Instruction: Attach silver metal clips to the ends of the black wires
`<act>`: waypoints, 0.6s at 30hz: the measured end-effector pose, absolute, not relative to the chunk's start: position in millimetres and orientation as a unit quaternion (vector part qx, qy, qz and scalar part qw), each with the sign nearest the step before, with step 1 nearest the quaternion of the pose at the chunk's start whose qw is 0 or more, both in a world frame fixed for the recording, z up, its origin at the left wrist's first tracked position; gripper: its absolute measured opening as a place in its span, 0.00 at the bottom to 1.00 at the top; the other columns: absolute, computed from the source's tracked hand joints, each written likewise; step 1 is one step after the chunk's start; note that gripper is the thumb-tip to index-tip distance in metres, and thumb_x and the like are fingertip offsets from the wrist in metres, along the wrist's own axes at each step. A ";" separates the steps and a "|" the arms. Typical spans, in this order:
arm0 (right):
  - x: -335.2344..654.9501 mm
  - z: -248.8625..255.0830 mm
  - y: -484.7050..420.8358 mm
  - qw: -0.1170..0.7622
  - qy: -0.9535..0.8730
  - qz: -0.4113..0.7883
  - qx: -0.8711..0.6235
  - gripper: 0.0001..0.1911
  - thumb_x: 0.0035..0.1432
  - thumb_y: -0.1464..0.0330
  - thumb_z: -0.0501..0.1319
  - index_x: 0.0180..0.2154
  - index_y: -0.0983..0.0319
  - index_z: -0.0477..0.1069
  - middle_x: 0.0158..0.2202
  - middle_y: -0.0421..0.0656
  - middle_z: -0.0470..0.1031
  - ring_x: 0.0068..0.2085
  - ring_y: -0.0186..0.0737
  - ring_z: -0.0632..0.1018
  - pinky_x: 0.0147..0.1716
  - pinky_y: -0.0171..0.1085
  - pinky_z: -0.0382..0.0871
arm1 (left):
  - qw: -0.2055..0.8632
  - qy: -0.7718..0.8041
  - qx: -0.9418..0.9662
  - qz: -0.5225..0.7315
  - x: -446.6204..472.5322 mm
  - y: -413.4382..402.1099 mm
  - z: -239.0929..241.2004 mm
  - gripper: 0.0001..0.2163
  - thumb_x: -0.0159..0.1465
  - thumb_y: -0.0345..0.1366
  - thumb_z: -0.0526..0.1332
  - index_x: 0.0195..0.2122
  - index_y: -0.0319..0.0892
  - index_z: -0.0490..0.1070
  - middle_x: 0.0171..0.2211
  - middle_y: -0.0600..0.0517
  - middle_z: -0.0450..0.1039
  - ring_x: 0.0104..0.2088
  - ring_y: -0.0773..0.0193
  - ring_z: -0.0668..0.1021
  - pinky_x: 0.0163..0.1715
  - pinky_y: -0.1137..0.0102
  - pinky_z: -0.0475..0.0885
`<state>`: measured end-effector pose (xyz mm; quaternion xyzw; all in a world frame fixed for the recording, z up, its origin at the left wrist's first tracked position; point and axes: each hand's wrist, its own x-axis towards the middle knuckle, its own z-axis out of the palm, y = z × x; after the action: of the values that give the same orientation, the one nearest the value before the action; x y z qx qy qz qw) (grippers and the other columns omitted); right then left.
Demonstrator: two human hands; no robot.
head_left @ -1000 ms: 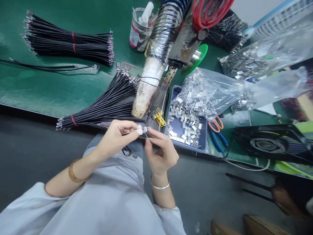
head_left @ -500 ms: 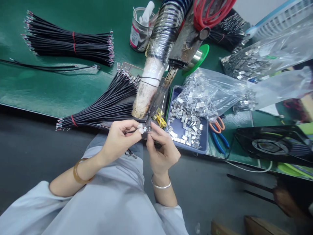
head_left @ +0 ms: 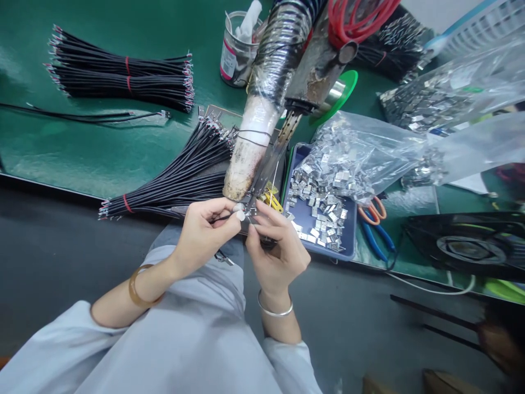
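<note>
My left hand (head_left: 207,232) is closed, thumb and forefinger pinching a black cable (head_left: 220,220) close to its end. White covers wrap those two fingertips. At the cable's end is a small silver metal connector (head_left: 249,210), just beneath the lower end of a clamped soldering iron (head_left: 290,125); whether they touch I cannot tell. My right hand (head_left: 279,249) is curled beside the connector, its fingertips close around something too thin to make out. A bundle of black cables (head_left: 176,178), tied with a red band, lies behind my left hand. Thin solder wire (head_left: 275,178) hangs by the iron.
A wrapped fume hose (head_left: 252,128) comes down over the work spot. To the right stand a blue tray (head_left: 349,241) of metal connectors, blue-handled pliers (head_left: 375,235) and a black fan (head_left: 467,246). Another cable bundle (head_left: 123,76) and a jar (head_left: 233,60) are at the back.
The whole view has shifted slightly, so the bench appears farther right. Both hands have brought the cable end a little closer to the iron's lower end; their grips look the same.
</note>
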<state>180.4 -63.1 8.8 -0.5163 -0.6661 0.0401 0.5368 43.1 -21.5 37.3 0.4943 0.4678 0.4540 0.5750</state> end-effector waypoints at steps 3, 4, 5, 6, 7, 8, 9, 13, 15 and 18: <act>181.7 7.6 -63.0 0.539 -0.663 0.044 -0.517 0.08 0.64 0.76 0.66 0.39 0.56 0.72 0.47 0.44 0.86 0.41 0.39 0.88 0.39 0.37 0.85 | 0.586 0.463 0.491 0.448 43.6 -21.0 36.2 0.06 0.56 0.33 0.63 0.24 0.37 0.77 0.18 0.58 0.59 0.20 0.74 0.58 0.19 0.76 0.54; 182.1 7.5 -62.8 0.537 -0.664 0.041 -0.519 0.08 0.64 0.76 0.66 0.39 0.56 0.72 0.46 0.43 0.86 0.40 0.39 0.88 0.38 0.37 0.85 | 0.589 0.463 0.490 0.446 43.8 -21.1 36.0 0.06 0.55 0.33 0.64 0.24 0.37 0.77 0.18 0.58 0.58 0.20 0.74 0.57 0.19 0.76 0.53; 182.5 7.8 -62.5 0.533 -0.665 0.035 -0.522 0.09 0.64 0.76 0.66 0.40 0.56 0.72 0.45 0.43 0.86 0.41 0.39 0.88 0.39 0.38 0.85 | 0.590 0.464 0.489 0.445 44.1 -21.4 35.9 0.06 0.55 0.33 0.64 0.24 0.37 0.77 0.18 0.58 0.58 0.20 0.74 0.57 0.18 0.76 0.52; 182.6 8.4 -62.1 0.530 -0.667 0.029 -0.524 0.09 0.64 0.76 0.66 0.40 0.56 0.73 0.45 0.43 0.86 0.41 0.40 0.88 0.39 0.38 0.85 | 0.590 0.465 0.487 0.445 44.3 -21.8 36.0 0.06 0.56 0.34 0.64 0.24 0.37 0.77 0.18 0.58 0.58 0.20 0.74 0.57 0.18 0.76 0.52; 182.7 9.5 -61.7 0.526 -0.670 0.023 -0.524 0.09 0.64 0.76 0.67 0.40 0.56 0.73 0.44 0.43 0.86 0.42 0.40 0.88 0.40 0.38 0.84 | 0.588 0.467 0.487 0.446 44.4 -22.2 36.2 0.07 0.56 0.34 0.63 0.25 0.37 0.77 0.18 0.58 0.58 0.20 0.74 0.57 0.18 0.76 0.52; 182.5 10.8 -61.2 0.522 -0.673 0.016 -0.524 0.09 0.63 0.76 0.67 0.40 0.55 0.73 0.44 0.43 0.86 0.42 0.40 0.87 0.41 0.39 0.84 | 0.584 0.469 0.489 0.447 44.4 -22.6 36.6 0.07 0.56 0.34 0.63 0.25 0.37 0.77 0.18 0.58 0.58 0.20 0.74 0.57 0.18 0.76 0.52; 182.2 12.2 -60.9 0.519 -0.675 0.009 -0.524 0.10 0.63 0.76 0.68 0.40 0.55 0.74 0.44 0.42 0.86 0.42 0.40 0.87 0.41 0.39 0.84 | 0.580 0.470 0.492 0.449 44.3 -23.0 37.0 0.07 0.56 0.34 0.63 0.25 0.37 0.77 0.18 0.58 0.58 0.20 0.74 0.58 0.19 0.76 0.52; 180.3 15.7 -60.8 0.514 -0.679 -0.006 -0.524 0.11 0.61 0.77 0.70 0.40 0.55 0.76 0.45 0.42 0.86 0.41 0.39 0.87 0.42 0.38 0.84 | 0.578 0.465 0.499 0.448 42.9 -22.9 38.0 0.07 0.56 0.35 0.63 0.25 0.37 0.76 0.18 0.58 0.58 0.21 0.73 0.58 0.19 0.76 0.54; 179.7 14.9 -61.8 0.519 -0.675 -0.001 -0.524 0.10 0.61 0.77 0.69 0.39 0.55 0.75 0.45 0.42 0.87 0.40 0.39 0.87 0.41 0.37 0.84 | 0.592 0.461 0.496 0.437 42.2 -21.9 37.9 0.07 0.56 0.35 0.62 0.25 0.37 0.75 0.18 0.58 0.58 0.21 0.74 0.58 0.19 0.77 0.53; 180.0 12.1 -63.8 0.521 -0.672 0.006 -0.526 0.08 0.63 0.76 0.67 0.40 0.57 0.73 0.45 0.44 0.87 0.41 0.39 0.88 0.38 0.34 0.83 | 0.610 0.456 0.497 0.415 41.7 -20.4 37.5 0.07 0.55 0.35 0.61 0.23 0.38 0.71 0.18 0.59 0.54 0.20 0.74 0.56 0.19 0.77 0.51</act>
<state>180.0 -63.8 12.1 -0.5257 -0.6724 0.0059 0.5211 41.7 -20.4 37.5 0.4969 0.4564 0.4154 0.6101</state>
